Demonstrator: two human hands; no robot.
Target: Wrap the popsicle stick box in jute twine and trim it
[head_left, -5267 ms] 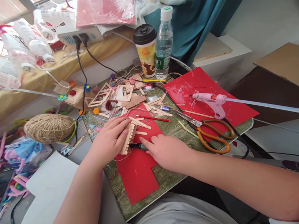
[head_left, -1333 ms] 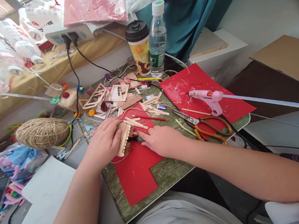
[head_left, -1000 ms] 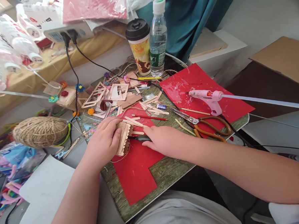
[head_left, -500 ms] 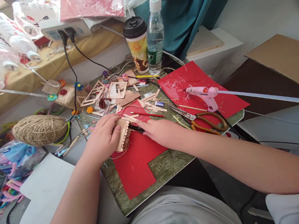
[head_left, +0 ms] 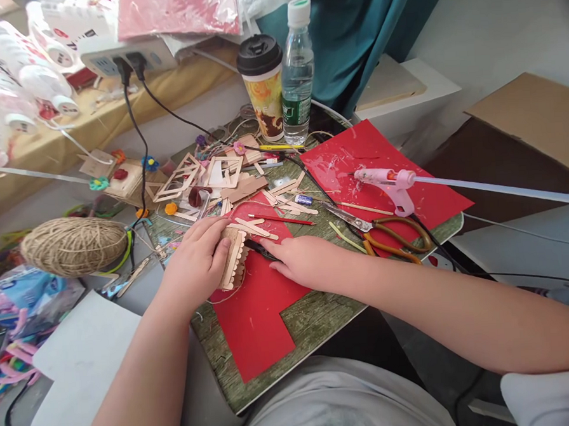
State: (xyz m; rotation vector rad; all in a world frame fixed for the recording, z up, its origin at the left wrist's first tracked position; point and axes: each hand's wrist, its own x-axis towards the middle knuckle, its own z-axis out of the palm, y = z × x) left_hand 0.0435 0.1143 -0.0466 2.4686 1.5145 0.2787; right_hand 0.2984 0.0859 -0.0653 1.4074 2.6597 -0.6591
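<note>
My left hand (head_left: pixel 198 259) is closed around a small craft-stick model (head_left: pixel 233 259) with scalloped stick ends along its edge, pressing it on the red paper (head_left: pixel 259 329). Close by on the right, my right hand (head_left: pixel 299 258) grips a slim black tool (head_left: pixel 258 247); its tip points at the model, and most of it is hidden under my fingers. Loose craft sticks (head_left: pixel 253 228) lie just beyond the tool. A red pencil (head_left: pixel 282 219) rests behind them. Thin twine (head_left: pixel 226 297) curls out beneath the model.
On a second red sheet (head_left: pixel 338 153) sits a pink glue gun (head_left: pixel 388 183), with scissors (head_left: pixel 385 230) in front. A lidded cup (head_left: pixel 263 90) and a water bottle (head_left: pixel 297 72) stand at the back. A twine ball (head_left: pixel 74 246) is at left, and stick frames (head_left: pixel 182 177) clutter the table's far side.
My right hand has drawn back slightly towards me, showing more of the loose sticks and the black tool. My left hand keeps its hold on the model.
</note>
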